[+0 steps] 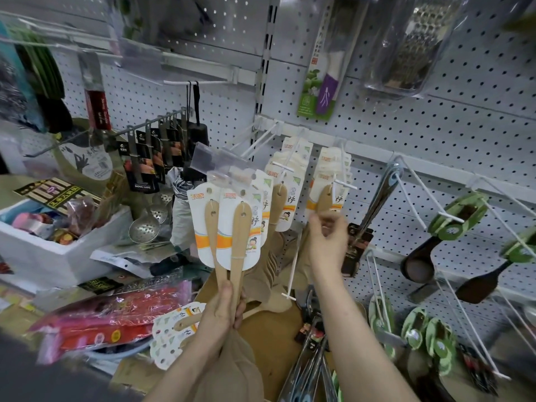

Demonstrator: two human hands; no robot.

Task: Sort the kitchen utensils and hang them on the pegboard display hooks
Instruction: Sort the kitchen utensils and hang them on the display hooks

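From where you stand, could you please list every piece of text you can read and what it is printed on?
"HONG JAYI": black card of a hanging skimmer.
"铲": white cards of the wooden spatulas gripped by the left hand.
Red logo on those cards, red tag, knife pack, yellow-and-black packet: too blurred to read.

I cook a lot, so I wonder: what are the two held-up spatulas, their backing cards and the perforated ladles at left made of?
The two spatulas look like unvarnished wood or bamboo: matte, pale tan. Their backing cards seem glossy printed cardboard, flat with punched holes. The perforated ladles are probably polished steel, judging by their silvery shine.
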